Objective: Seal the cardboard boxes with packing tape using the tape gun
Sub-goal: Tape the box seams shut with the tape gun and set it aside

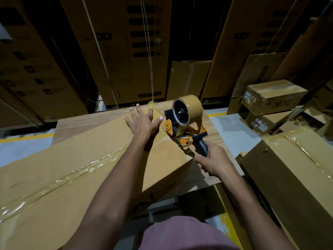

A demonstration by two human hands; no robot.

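A long cardboard box (59, 170) lies across a wooden table (75, 123), with a glossy strip of tape (75, 175) along its top seam. My left hand (144, 121) lies flat with spread fingers on the box's far end. My right hand (213, 160) grips the black handle of the orange tape gun (183, 123), which carries a roll of tan tape (191, 109). The gun's front edge rests at the box's right end, just right of my left hand.
A taped box (295, 168) stands close on the right. Smaller labelled boxes (272, 94) are stacked behind it. Tall printed cartons (115, 51) line the back wall. Yellow floor lines (27, 138) run behind the table.
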